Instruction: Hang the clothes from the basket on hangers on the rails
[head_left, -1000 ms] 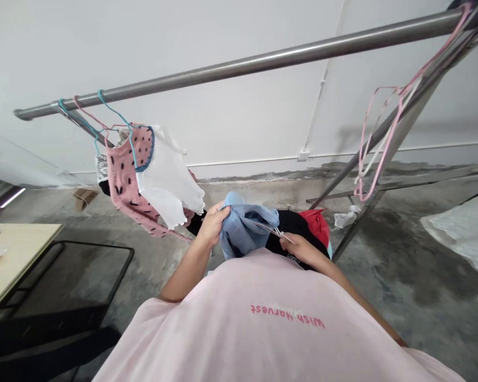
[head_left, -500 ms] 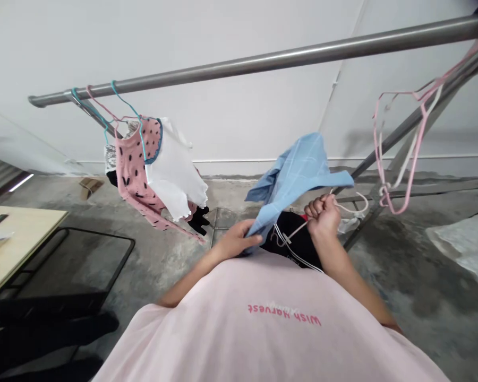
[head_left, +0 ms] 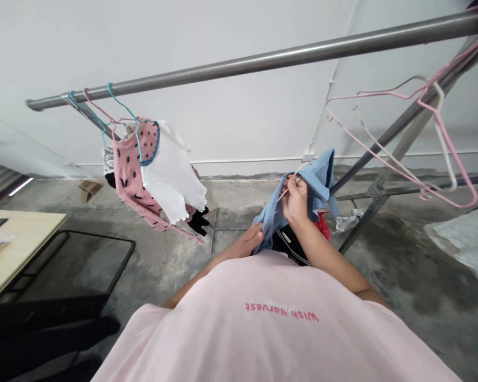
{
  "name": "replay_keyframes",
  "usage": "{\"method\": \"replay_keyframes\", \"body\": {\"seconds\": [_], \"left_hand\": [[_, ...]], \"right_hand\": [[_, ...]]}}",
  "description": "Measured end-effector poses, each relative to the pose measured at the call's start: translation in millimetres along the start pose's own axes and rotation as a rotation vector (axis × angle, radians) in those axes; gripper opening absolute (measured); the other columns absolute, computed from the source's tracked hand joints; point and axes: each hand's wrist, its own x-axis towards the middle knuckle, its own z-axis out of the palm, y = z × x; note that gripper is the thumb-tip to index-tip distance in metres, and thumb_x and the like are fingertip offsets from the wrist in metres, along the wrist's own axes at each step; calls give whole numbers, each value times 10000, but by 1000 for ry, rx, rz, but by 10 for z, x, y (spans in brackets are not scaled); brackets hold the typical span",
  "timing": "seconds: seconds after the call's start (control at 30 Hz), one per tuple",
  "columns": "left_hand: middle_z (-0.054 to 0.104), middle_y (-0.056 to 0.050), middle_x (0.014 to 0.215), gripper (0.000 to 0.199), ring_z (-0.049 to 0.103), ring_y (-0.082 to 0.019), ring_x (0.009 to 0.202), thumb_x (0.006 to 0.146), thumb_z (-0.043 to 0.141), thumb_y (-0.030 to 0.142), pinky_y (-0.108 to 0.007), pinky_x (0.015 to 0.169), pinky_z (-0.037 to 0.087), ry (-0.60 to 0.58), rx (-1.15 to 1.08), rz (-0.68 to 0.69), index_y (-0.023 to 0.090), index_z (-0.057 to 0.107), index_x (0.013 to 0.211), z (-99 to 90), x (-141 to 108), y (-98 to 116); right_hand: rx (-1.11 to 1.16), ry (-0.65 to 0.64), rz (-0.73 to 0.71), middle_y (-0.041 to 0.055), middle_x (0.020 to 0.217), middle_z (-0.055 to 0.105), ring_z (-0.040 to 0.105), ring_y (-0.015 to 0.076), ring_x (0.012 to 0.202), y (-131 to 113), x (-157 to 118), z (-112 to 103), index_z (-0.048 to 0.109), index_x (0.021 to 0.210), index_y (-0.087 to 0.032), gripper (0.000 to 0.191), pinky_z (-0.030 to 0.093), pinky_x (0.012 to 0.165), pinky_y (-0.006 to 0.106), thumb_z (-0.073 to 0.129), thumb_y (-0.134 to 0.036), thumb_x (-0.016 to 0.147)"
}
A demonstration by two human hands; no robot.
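Note:
Close to my chest, my left hand (head_left: 247, 241) grips the near edge of a light blue garment (head_left: 322, 172); its kind is not clear. My right hand (head_left: 296, 197) is closed around a pale clothes hanger (head_left: 282, 195), held against the blue cloth. Part of the hanger is hidden behind my fingers and the fabric. Below both hands lies a black garment with white stripes (head_left: 289, 241), and a bit of red cloth (head_left: 324, 224) shows beside my right forearm.
A metal clothes rail (head_left: 239, 64) crosses overhead. At its left hang a pink spotted top (head_left: 129, 167) and a white garment (head_left: 173, 178). Pink and white hangers (head_left: 456, 143) dangle at the right. A wooden table (head_left: 27, 228) stands at the left, a black-framed chair (head_left: 121, 270) beside it.
My right hand has brought the hanger leftward and up against the blue garment, whose raised end has dropped. The hangers on the right have swung round.

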Motion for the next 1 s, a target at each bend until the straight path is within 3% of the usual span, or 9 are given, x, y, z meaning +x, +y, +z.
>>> {"method": "replay_keyframes", "body": {"seconds": [0.13,0.23,0.37,0.53,0.63,0.7,0.77,0.9,1.0], "left_hand": [[457,-129,1386,632,360,-241,1343,938,350,572,-376,1160,249,-4,300,87,202,458,1439,-64,16,-377],[299,-157,1508,692,247,-273,1418,925,375,556,-432,1163,234,-2,630,-139,156,365,1489,-130,10,-667],[379,-169,1465,540,324,-386,1361,853,560,500,-559,1055,315,24,834,-422,208,593,1305,-215,-33,-849],[612,-101,973,321,559,-212,945,937,444,390,-352,852,427,313,874,-351,147,649,894,-434,-134,-683],[523,-49,762,367,493,-163,776,945,420,428,-302,768,398,662,849,-114,152,504,718,-583,-210,-417],[533,-47,820,336,496,-166,824,908,491,466,-292,773,393,714,781,51,154,520,788,-641,-255,-194],[559,-57,906,326,511,-173,868,873,550,468,-288,778,399,529,654,120,151,565,947,-646,-284,27],[616,-66,958,429,552,-193,839,806,632,440,-289,722,425,-75,327,33,155,587,1123,-496,-258,280],[653,-72,942,480,598,-246,923,716,715,415,-314,755,465,-153,90,-48,157,625,1110,-363,-176,222]], "right_hand": [[-68,-113,105,-53,691,479,414,33,510,-8,-56,-44,529,837,-180,418,338,466,182,821,-337,583],[-28,-144,106,-60,635,518,482,52,508,-168,-198,21,524,754,-179,424,406,492,188,857,-327,535],[72,-137,-45,-66,574,541,511,56,486,-441,-439,92,553,720,-191,376,456,504,175,870,-310,556],[-4,-137,6,-37,578,578,554,73,525,-429,-455,9,552,734,-178,378,495,541,180,850,-374,608],[-57,-47,215,-29,545,557,529,67,484,-289,-434,-31,546,707,-155,412,470,481,163,860,-389,580],[-43,-54,310,-33,525,536,503,64,450,-238,-472,-14,538,697,-152,424,461,448,163,856,-410,586],[2,-103,362,-42,530,527,497,59,445,-229,-535,32,528,706,-156,418,465,443,158,855,-393,599],[17,-195,408,-47,520,504,476,56,426,-205,-628,115,522,703,-160,422,454,424,156,855,-397,602],[-50,-257,478,-37,550,513,484,65,449,-124,-647,96,529,714,-158,451,460,437,174,855,-441,582]]}}
